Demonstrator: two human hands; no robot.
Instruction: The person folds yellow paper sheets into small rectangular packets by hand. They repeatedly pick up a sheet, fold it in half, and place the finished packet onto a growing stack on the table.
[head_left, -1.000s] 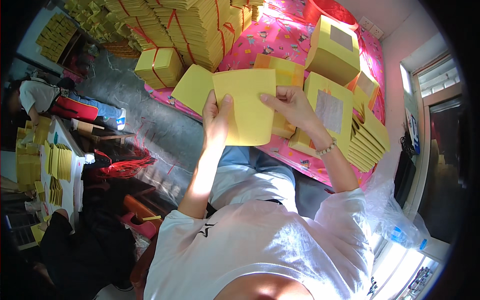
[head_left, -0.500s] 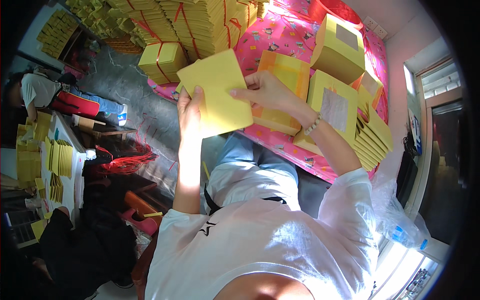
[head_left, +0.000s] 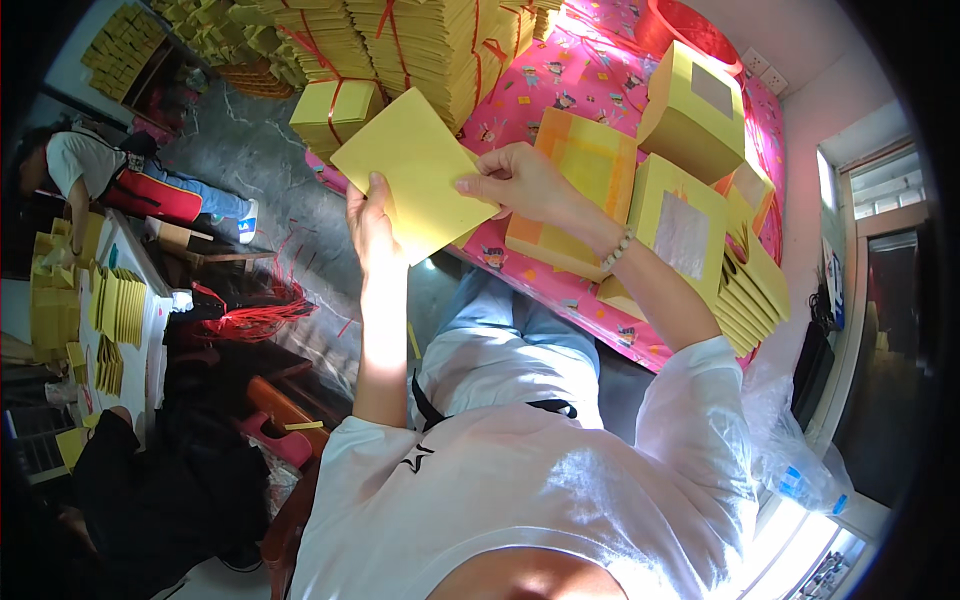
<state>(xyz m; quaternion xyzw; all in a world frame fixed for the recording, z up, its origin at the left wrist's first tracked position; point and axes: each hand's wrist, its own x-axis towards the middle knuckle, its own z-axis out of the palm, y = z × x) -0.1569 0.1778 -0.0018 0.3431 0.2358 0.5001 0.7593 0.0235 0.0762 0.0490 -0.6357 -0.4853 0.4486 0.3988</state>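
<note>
A flat, square-cornered piece of yellow paper (head_left: 415, 170) is held up in front of me, tilted so that one corner points away. My left hand (head_left: 377, 228) grips its lower left edge, thumb on top and fingers underneath. At the right corner, my right hand (head_left: 522, 183) pinches the paper between thumb and bent fingers. A sliver of yellow shows under the lower right edge; whether it is a second layer I cannot tell. Just right of my right hand, a yellow block with orange bands (head_left: 575, 190) lies on the pink patterned cloth (head_left: 540, 75).
Tall stacks of yellow paper (head_left: 410, 50) tied with red string stand at the back, beside a smaller tied bundle (head_left: 335, 113). Yellow blocks (head_left: 692, 105) and a red basin (head_left: 690, 30) occupy the right. Leftward, a person (head_left: 85, 165) bends by a white table (head_left: 130, 245); red strings (head_left: 255, 318) hang nearby.
The paper has turned in my hands and shifted slightly left, its far corner now pointing away. My left hand has slid toward its left edge. Both hands keep their hold.
</note>
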